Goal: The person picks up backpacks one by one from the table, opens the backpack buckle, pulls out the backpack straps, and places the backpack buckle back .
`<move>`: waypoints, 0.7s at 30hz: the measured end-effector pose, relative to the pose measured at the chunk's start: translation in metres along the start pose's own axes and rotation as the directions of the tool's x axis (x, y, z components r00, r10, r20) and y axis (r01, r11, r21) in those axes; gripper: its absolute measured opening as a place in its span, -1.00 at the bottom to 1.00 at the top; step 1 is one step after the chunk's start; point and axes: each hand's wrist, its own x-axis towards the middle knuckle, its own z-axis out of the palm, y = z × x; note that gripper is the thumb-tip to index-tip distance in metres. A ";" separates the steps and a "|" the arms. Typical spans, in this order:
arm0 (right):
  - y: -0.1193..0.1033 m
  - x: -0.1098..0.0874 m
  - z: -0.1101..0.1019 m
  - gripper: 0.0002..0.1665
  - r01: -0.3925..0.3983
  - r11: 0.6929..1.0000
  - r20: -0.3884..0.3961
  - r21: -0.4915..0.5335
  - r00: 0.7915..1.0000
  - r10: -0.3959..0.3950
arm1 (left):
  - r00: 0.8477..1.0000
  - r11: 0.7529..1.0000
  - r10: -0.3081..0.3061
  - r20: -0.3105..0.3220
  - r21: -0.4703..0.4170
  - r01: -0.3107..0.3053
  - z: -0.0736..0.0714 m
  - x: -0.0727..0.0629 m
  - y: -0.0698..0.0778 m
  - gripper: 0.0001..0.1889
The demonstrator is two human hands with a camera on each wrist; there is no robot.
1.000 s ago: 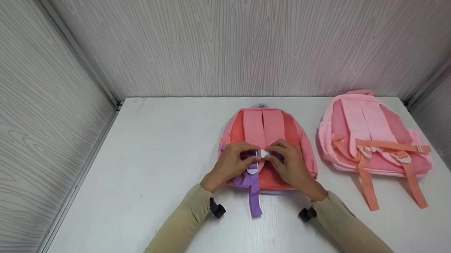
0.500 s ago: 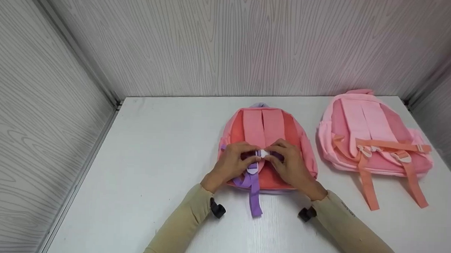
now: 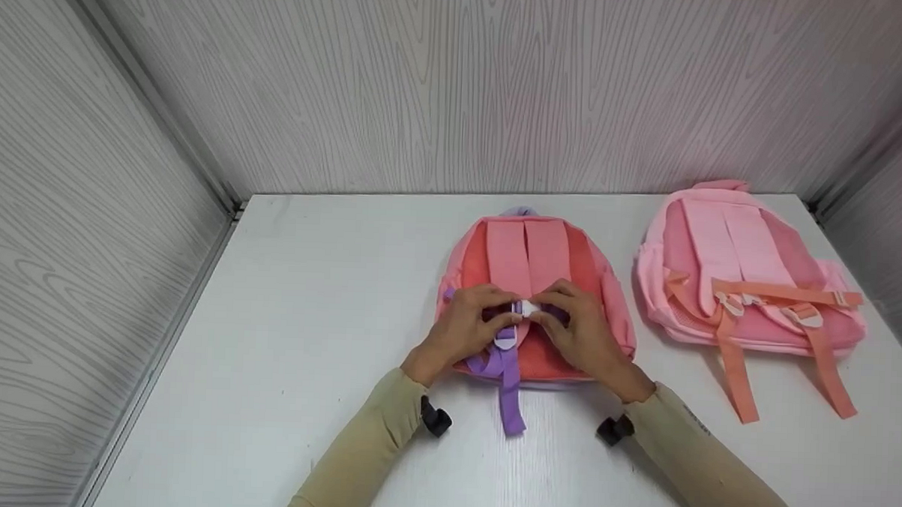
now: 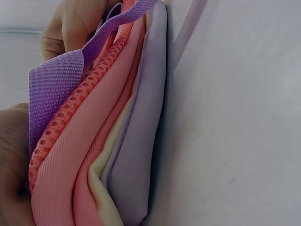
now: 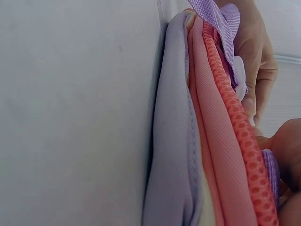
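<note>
A coral-pink backpack (image 3: pixel 507 255) lies on the table with its strap side up. Over its lower back, my left hand (image 3: pixel 460 321) and right hand (image 3: pixel 580 329) meet at a small white buckle (image 3: pixel 526 309) on purple webbing. Each hand pinches one side of it between thumb and fingers. Whether the buckle's halves are locked together cannot be told. Below the left fingers hangs a purple strap (image 3: pixel 510 391) with a white adjuster (image 3: pixel 505 338). Both wrist views show the bag's lower edge, with coral mesh (image 4: pixel 70 106) and a lilac panel (image 5: pixel 174 127); the buckle is mostly hidden there.
To the right lies a light pink backpack (image 3: pixel 751 249), strap side up, its orange straps (image 3: pixel 735 380) trailing toward the front. White table (image 3: pixel 306 316) extends left of the hands. Wood-patterned panels (image 3: pixel 457 88) enclose the back and sides.
</note>
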 end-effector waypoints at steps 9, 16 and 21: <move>0.000 -0.002 -0.001 -0.83 0.002 1.000 -0.003 0.019 1.000 -0.002 | 1.000 1.000 0.018 -0.013 -0.020 -0.018 0.000 0.000 0.000 -0.73; 0.000 -0.002 -0.002 -0.79 -0.002 1.000 0.018 -0.005 1.000 0.002 | 1.000 1.000 -0.004 0.015 -0.025 0.004 -0.001 -0.001 -0.001 -0.71; 0.000 -0.001 -0.002 -0.80 -0.001 1.000 0.023 -0.001 1.000 0.001 | 1.000 1.000 0.000 0.013 -0.022 0.000 -0.002 -0.001 -0.001 -0.72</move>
